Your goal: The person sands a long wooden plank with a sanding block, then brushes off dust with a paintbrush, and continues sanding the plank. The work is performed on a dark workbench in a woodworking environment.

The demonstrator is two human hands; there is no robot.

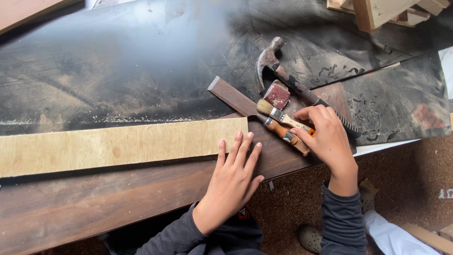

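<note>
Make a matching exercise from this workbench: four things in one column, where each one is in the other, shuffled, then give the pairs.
Things:
1. claw hammer
2. paintbrush
3. pale wooden strip
4. sandpaper block

Places:
A. under the left hand's fingertips
B. between hammer and paintbrush
C. farthest back, handle running under the right hand
D. handle at the right hand's fingers, bristles pointing left

Pairs: 1-C, 2-D, 3-A, 4-B
</note>
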